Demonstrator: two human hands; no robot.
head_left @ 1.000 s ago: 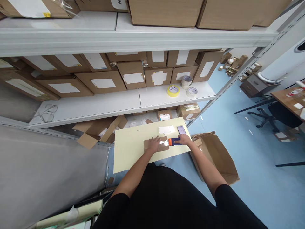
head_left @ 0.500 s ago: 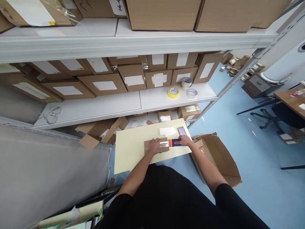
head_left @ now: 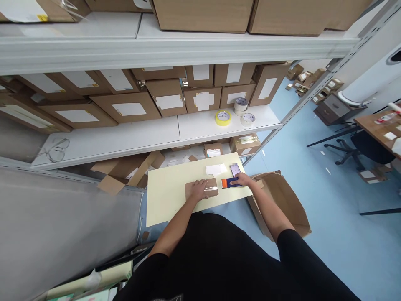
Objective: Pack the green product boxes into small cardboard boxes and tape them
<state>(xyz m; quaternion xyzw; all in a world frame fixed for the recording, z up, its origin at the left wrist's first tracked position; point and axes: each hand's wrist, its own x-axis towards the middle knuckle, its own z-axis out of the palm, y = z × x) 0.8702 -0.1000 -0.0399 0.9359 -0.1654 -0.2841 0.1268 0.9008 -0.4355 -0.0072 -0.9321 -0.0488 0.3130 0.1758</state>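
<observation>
A small cardboard box [head_left: 211, 184] lies on the pale yellow board [head_left: 166, 188], with a shiny strip of clear tape along its top. My left hand [head_left: 199, 190] rests on the box, fingers spread. Just to the right, my right hand [head_left: 241, 179] grips a blue and orange tape dispenser [head_left: 228, 182] by its blue part. A small gap separates the dispenser from the box's right end. Behind them on the board are a white paper label [head_left: 215, 169] and a phone [head_left: 234, 168], close to my right hand.
A shelf [head_left: 144, 130] ahead bears labelled cardboard boxes [head_left: 129, 108], a yellow tape roll [head_left: 223, 118] and white tape rolls [head_left: 247, 119]. A large open carton [head_left: 282, 205] stands on the floor at right. Another open box [head_left: 125, 169] is at left.
The tape dispenser has come away from the box's right end, leaving a gap. My left hand stays on the box. The whole view has shifted slightly.
</observation>
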